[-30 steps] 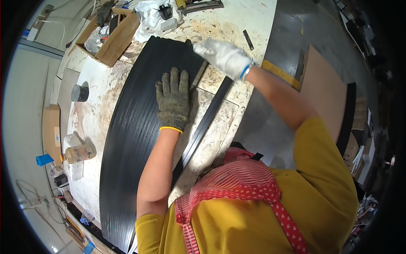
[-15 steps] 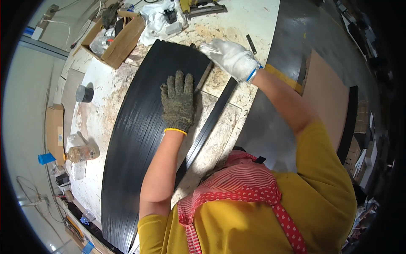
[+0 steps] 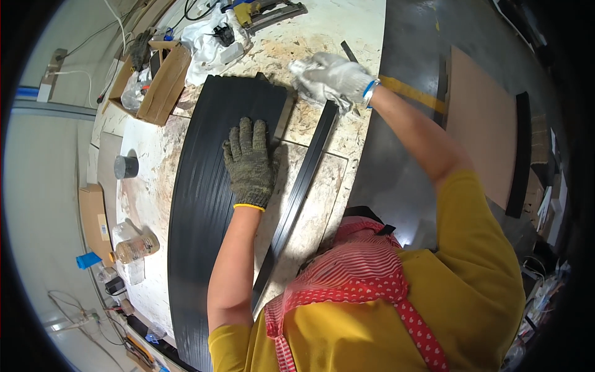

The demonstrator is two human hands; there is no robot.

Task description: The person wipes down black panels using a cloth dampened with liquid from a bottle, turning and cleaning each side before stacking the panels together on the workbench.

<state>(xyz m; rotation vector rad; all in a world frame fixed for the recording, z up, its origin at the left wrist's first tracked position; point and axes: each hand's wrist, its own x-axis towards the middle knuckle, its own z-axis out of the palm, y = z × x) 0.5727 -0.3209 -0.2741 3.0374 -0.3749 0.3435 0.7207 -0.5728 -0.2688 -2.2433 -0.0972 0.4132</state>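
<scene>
My left hand [image 3: 251, 164], in a dark grey-green knit glove with a yellow cuff, lies flat with fingers stretched on a wide set of long black strips [image 3: 201, 204] laid side by side. My right hand [image 3: 342, 75], in a white glove with a blue-edged cuff, is closed on a crumpled white cloth [image 3: 312, 92]. It is just beyond the far end of a single black strip [image 3: 297, 198], which lies apart on the right. The fingers are partly lost against the cloth.
Along the table's far left are a cardboard box [image 3: 164, 87] of odds and ends, white rags [image 3: 204, 49] and a yellow nail gun [image 3: 251, 12]. A dark round container [image 3: 126, 167] and a plastic bottle [image 3: 136, 248] stand left. Brown boards [image 3: 480, 124] are beyond the right edge.
My right hand has moved with the cloth off the far end of the wide set toward the single strip, and more cloth shows. My left hand stays on the strips while the whole view shifts.
</scene>
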